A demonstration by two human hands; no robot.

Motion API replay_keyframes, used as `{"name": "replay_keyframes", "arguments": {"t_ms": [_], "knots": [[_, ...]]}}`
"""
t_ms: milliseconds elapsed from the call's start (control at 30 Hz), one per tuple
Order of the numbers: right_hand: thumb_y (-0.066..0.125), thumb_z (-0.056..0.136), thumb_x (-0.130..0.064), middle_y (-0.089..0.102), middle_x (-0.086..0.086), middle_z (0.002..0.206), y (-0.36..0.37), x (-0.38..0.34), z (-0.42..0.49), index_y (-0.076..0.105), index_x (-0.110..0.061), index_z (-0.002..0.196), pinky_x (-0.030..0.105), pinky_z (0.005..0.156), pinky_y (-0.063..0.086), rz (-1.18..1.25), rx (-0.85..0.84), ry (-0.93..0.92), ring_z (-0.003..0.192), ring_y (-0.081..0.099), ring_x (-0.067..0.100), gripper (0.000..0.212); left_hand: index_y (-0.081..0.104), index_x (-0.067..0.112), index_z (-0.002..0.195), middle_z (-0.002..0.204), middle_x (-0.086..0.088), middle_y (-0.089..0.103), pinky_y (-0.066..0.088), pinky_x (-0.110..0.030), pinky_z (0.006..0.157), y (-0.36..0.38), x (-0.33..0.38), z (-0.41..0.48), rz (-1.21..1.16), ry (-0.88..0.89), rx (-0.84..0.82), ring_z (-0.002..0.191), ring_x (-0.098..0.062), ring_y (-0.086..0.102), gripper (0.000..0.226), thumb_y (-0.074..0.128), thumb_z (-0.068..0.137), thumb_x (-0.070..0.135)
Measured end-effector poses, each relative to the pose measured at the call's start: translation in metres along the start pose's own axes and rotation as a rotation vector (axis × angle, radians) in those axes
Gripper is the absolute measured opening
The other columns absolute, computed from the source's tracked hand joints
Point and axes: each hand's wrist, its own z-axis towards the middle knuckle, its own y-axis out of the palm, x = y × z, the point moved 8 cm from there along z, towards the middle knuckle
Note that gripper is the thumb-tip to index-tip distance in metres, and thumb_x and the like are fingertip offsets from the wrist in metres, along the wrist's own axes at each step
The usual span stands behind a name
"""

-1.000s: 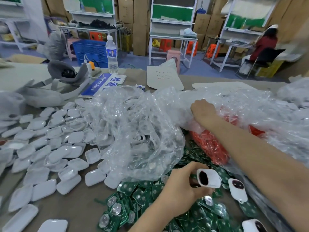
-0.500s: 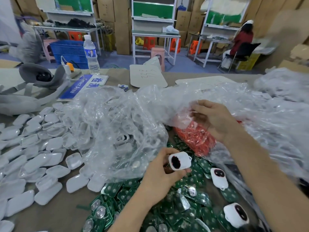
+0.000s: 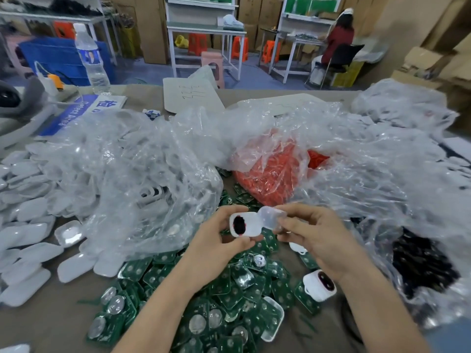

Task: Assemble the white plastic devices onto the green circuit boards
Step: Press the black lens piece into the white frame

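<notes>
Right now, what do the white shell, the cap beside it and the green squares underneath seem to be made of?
The white shell looks like moulded plastic: smooth, faintly glossy, rounded corners. The clear cap is probably thin plastic, milky and translucent. The green boards are likely lacquered circuit-board laminate, carrying shiny metal-looking discs.

One white plastic device (image 3: 243,224), a rounded rectangle with a dark oval window facing up, is being held in the left hand (image 3: 216,240) above the boards. A translucent white cover (image 3: 272,216), pinched by the right hand (image 3: 313,238), is touching its right edge. Green circuit boards (image 3: 224,296) bearing round silver discs are lying heaped below. A second white device (image 3: 319,281) is resting on the heap's right side.
</notes>
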Motion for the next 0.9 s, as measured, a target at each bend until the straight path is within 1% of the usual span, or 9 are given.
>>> {"name": "replay_keyframes", "arguments": {"t_ms": [67,200,300,367,467,533,700,833,900], "knots": [[0.066,0.081,0.003,0.073,0.004,0.075,0.000,-0.001,0.000,0.080,-0.022,0.077,0.018,0.061,0.054,-0.011,-0.003,0.002,0.065,0.065,0.012,0.029,0.061,0.031,0.111,0.107,0.005,0.071,0.054,-0.017,0.079,0.001,0.000,-0.001,-0.009,0.002,-0.006,0.092,-0.014,0.073,0.043,0.071,0.084,-0.001],[0.071,0.078,0.005,0.073,0.004,0.075,-0.001,-0.002,0.003,0.075,-0.016,0.079,0.019,0.057,0.053,-0.039,0.059,-0.018,0.062,0.065,0.012,0.021,0.062,0.036,0.108,0.105,0.006,0.071,0.057,-0.025,0.083,0.000,0.001,-0.001,-0.004,0.012,0.002,0.097,-0.014,0.071,0.044,0.071,0.084,0.000],[0.072,0.078,0.007,0.073,0.005,0.071,0.002,0.000,0.004,0.071,-0.012,0.075,0.018,0.055,0.053,-0.047,0.111,-0.055,0.057,0.065,0.011,0.019,0.061,0.030,0.111,0.106,0.005,0.070,0.056,-0.020,0.079,0.000,0.002,-0.001,-0.010,0.014,0.007,0.096,-0.009,0.069,0.043,0.069,0.084,-0.002],[0.071,0.078,0.007,0.072,0.005,0.069,0.008,0.001,0.004,0.071,-0.014,0.073,0.017,0.056,0.052,-0.058,0.118,-0.084,0.057,0.066,0.011,0.022,0.061,0.032,0.111,0.104,0.011,0.069,0.057,-0.025,0.082,0.000,0.003,-0.001,0.019,0.018,0.010,0.098,-0.007,0.067,0.043,0.071,0.084,0.000],[0.071,0.079,0.006,0.073,0.005,0.070,0.014,0.004,0.005,0.071,-0.016,0.072,0.018,0.056,0.053,-0.059,0.135,-0.115,0.060,0.068,0.014,0.023,0.061,0.032,0.112,0.103,0.012,0.069,0.057,-0.034,0.089,0.000,0.003,-0.002,0.016,0.008,0.011,0.101,-0.011,0.067,0.042,0.073,0.083,0.004],[0.072,0.079,0.004,0.073,0.003,0.072,0.016,0.005,0.006,0.071,-0.019,0.072,0.019,0.054,0.053,-0.105,0.152,-0.132,0.062,0.069,0.015,0.024,0.062,0.032,0.112,0.103,0.012,0.070,0.057,-0.033,0.088,0.000,0.004,-0.002,0.013,0.016,0.015,0.100,-0.010,0.067,0.041,0.073,0.083,0.005],[0.073,0.080,0.001,0.073,-0.002,0.071,0.019,0.001,0.008,0.070,-0.022,0.075,0.017,0.055,0.053,-0.246,0.166,-0.192,0.062,0.069,0.012,0.023,0.062,0.028,0.111,0.101,0.011,0.071,0.055,-0.019,0.078,0.000,0.003,-0.001,-0.029,0.022,0.017,0.098,-0.008,0.068,0.039,0.073,0.083,0.003],[0.073,0.080,-0.003,0.073,-0.005,0.072,0.021,-0.001,0.008,0.069,-0.023,0.076,0.022,0.059,0.057,-0.317,0.197,-0.216,0.065,0.070,0.011,0.021,0.062,0.029,0.110,0.100,0.007,0.071,0.056,-0.024,0.081,0.001,0.002,-0.001,-0.058,0.017,0.017,0.098,-0.012,0.069,0.040,0.072,0.083,0.001],[0.074,0.080,-0.005,0.073,-0.007,0.072,0.022,-0.002,0.006,0.069,-0.025,0.076,0.023,0.060,0.058,-0.352,0.221,-0.230,0.065,0.069,0.009,0.021,0.062,0.029,0.109,0.100,0.007,0.072,0.056,-0.024,0.080,0.001,0.002,0.000,-0.059,0.021,0.019,0.097,-0.012,0.069,0.040,0.072,0.083,0.000]]}}
